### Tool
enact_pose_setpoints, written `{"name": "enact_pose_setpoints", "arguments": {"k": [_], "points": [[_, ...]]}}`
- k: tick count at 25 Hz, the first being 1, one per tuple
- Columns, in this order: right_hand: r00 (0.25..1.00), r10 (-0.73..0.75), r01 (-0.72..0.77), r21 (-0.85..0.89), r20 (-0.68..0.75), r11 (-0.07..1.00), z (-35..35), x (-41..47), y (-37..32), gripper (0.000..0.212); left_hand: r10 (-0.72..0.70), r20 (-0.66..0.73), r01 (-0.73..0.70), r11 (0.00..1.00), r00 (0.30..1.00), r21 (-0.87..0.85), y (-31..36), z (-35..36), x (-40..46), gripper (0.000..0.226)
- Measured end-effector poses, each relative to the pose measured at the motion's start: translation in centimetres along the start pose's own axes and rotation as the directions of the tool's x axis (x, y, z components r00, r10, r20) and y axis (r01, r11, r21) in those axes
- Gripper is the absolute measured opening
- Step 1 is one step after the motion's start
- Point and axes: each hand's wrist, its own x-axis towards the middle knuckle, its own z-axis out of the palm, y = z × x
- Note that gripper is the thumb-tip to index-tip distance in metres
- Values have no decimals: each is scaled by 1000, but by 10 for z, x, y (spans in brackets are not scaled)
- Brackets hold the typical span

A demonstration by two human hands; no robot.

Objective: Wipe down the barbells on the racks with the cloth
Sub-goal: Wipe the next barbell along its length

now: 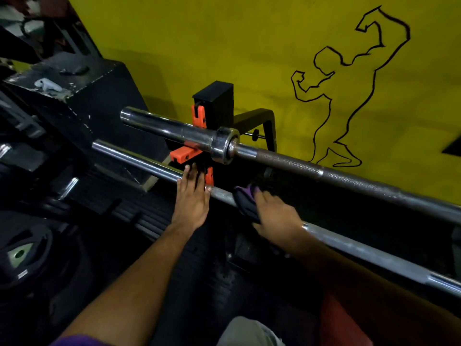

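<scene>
**Two bars on the rack, cloth on the lower one**

No readable brand or writing anywhere; the only marking is a black outline drawing of a flexing figure (349, 83) on the yellow wall (199, 46).

Room is dim. Dark ribbed floor (194, 270) below, weight plates (22, 253) lying at left.

Black rack post (217, 103) with orange hooks (198, 116) carries the upper barbell (287, 161), its collar just right of the post. The lower barbell (349, 245) runs parallel, nearer the camera.

Left hand (193, 198): fingers straight and slightly spread, resting on the lower bar beside an orange hook.

Right hand (274, 213): fingers curled over the dark cloth (245, 201) (a purple edge shows), pressing it on the lower bar's knurled section, near the left hand but not touching.
</scene>
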Motion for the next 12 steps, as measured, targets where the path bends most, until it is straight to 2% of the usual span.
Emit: {"name": "enact_pose_setpoints", "arguments": {"k": [2,4,8,12], "points": [[999,-28,28,1,-47,1000,2,29,-35,75,2,36,-3,1000,999,5,1,-2,0,56],[996,-47,48,13,-73,999,1,38,-45,75,19,58,-20,999,998,28,-1,-4,0,59],[976,-140,159,101,-168,982,8,0,-17,84,21,72,-23,999,997,33,0,-6,0,58],[962,-50,108,204,-269,973,24,-57,18,95,38,57,-39,999,998,19,-1,-8,-1,56]]}}
